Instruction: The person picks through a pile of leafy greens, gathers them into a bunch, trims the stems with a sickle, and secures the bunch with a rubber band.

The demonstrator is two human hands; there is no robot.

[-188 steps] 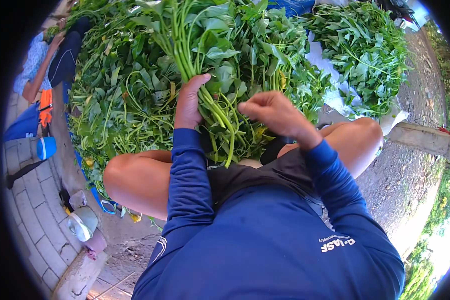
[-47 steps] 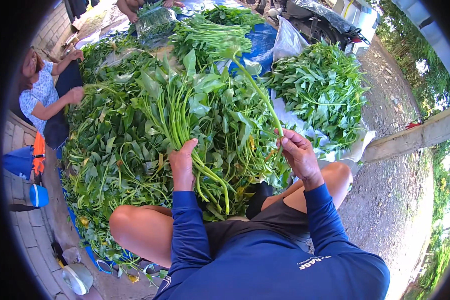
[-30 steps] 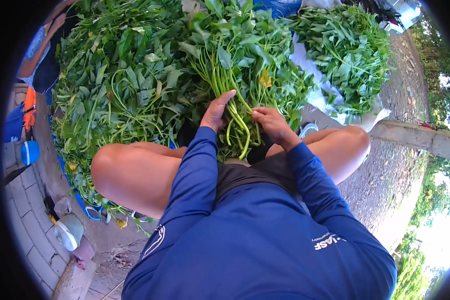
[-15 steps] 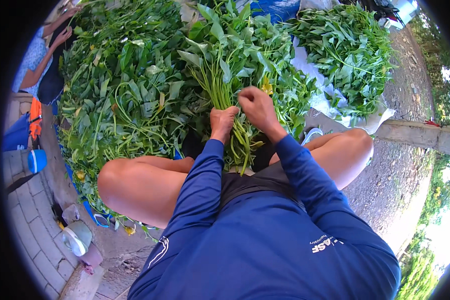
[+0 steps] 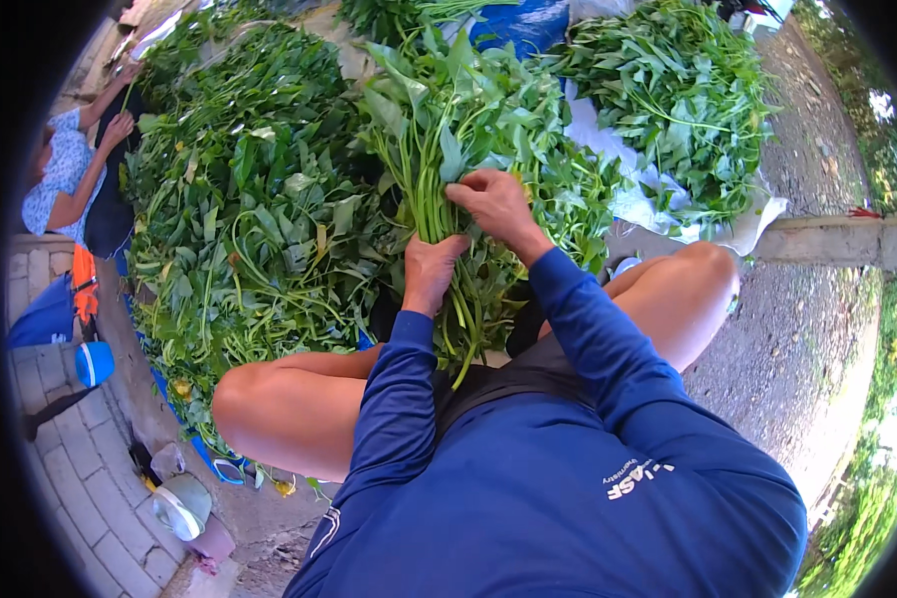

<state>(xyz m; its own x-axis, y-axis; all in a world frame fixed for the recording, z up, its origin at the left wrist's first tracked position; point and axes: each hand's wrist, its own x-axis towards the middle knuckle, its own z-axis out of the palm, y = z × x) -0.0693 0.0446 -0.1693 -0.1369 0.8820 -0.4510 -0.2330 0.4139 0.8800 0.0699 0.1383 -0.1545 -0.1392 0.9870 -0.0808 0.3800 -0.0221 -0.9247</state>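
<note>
My left hand (image 5: pixel 432 271) is wrapped round the lower stems of a bunch of leafy greens (image 5: pixel 428 194), held upright between my knees. The leaves fan out above my fist, and the cut stem ends hang below it. Just above and to the right, my right hand (image 5: pixel 496 207) is closed in a pinch, fingertips against the right side of the stems. What lies between those fingertips is too small to make out. A large heap of the same greens (image 5: pixel 259 189) spreads to the left and ahead of my crossed legs.
Another pile of greens (image 5: pixel 668 110) rests on a white sheet (image 5: pixel 618 159) at the far right. A blue plastic sheet (image 5: pixel 523 28) lies at the back. Another person (image 5: pixel 70 169) sits at the far left, holding a stem. A pale bucket (image 5: pixel 181 506) stands lower left.
My right hand has come left and closer in, from beside the bunch to its stems. My left hand and the bunch sit slightly lower. The view has shifted a little.
</note>
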